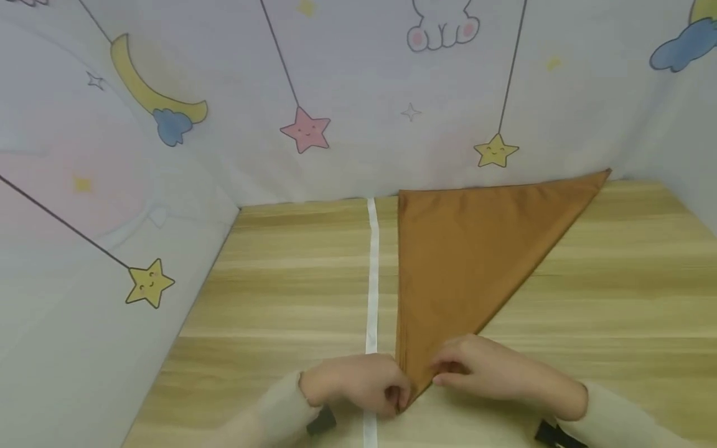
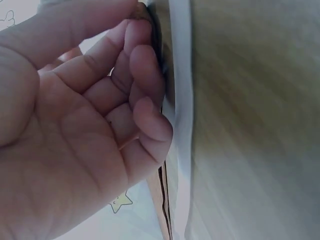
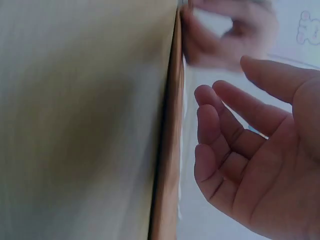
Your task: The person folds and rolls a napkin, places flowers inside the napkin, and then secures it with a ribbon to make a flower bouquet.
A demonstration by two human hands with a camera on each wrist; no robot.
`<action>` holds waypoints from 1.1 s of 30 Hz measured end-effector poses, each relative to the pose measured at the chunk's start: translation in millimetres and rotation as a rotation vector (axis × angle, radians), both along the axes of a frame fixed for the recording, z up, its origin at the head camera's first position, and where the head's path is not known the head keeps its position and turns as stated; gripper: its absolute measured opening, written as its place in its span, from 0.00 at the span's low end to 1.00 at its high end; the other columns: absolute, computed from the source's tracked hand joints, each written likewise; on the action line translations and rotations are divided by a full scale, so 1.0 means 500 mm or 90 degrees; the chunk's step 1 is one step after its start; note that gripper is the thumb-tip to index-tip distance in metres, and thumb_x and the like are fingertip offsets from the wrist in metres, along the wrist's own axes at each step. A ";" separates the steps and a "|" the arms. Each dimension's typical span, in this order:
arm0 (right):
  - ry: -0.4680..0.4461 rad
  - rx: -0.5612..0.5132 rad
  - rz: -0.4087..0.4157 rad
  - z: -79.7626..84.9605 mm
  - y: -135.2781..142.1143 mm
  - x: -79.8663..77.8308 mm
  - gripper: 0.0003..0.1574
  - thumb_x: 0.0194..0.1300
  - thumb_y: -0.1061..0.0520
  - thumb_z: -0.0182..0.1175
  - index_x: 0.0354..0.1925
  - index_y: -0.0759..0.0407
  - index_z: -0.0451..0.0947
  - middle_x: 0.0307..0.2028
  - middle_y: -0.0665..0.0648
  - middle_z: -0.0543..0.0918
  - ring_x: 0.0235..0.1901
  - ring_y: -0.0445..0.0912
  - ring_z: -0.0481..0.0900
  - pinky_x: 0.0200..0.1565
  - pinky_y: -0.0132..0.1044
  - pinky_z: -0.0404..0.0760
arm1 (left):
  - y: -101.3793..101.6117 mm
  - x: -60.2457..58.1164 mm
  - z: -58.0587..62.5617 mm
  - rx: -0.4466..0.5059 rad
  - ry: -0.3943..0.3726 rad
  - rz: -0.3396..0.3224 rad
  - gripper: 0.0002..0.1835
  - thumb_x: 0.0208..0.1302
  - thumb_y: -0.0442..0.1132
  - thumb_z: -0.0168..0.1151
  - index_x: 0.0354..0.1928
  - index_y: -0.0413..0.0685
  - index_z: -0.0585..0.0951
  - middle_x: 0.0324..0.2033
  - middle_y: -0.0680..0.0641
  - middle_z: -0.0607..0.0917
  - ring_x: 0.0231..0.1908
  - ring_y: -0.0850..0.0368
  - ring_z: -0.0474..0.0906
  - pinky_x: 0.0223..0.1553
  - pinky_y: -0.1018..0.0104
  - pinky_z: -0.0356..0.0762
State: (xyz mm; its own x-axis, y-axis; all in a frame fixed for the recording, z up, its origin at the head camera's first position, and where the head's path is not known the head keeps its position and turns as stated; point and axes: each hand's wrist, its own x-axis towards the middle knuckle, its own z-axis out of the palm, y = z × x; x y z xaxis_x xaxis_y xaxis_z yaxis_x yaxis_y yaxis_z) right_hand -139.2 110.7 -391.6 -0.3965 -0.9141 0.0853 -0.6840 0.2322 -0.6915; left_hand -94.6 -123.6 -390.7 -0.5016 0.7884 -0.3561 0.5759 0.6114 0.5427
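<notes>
A brown cloth [image 1: 465,255] lies folded into a triangle, its long slanting edge on the right and its narrow corner toward the person. At that near corner my left hand [image 1: 372,382] pinches the cloth between thumb and index finger; the left wrist view shows the other fingers of the left hand [image 2: 100,115] curled in. Close to the slanting edge, my right hand [image 1: 482,367] hovers with loosely bent fingers. In the right wrist view the thumb and fingers of the right hand [image 3: 250,145] are apart with nothing between them, beside the layered cloth edge [image 3: 167,170].
A white tape strip [image 1: 372,274] runs front to back along the wood-grain table [image 1: 291,286], left of the cloth. Behind the table hangs a pale backdrop [image 1: 358,74] with stars and moons; the cloth's far edge lies close to it.
</notes>
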 end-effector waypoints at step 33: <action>-0.069 0.029 -0.178 -0.032 -0.098 0.072 0.10 0.46 0.64 0.66 0.14 0.54 0.79 0.11 0.39 0.73 0.13 0.27 0.63 0.17 0.23 0.66 | 0.001 0.002 -0.013 0.078 0.063 0.064 0.08 0.48 0.26 0.68 0.29 0.45 0.83 0.22 0.57 0.82 0.23 0.77 0.68 0.26 0.85 0.69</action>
State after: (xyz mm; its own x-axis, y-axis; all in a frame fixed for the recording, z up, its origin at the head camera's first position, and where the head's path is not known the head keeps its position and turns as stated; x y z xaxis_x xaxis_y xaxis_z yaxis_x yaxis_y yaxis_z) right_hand -103.3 61.8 -407.4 -0.6372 -0.7706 -0.0102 -0.5125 0.4336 -0.7412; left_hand -93.4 -123.3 -397.1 -0.6082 0.7668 -0.2049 0.5697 0.6015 0.5600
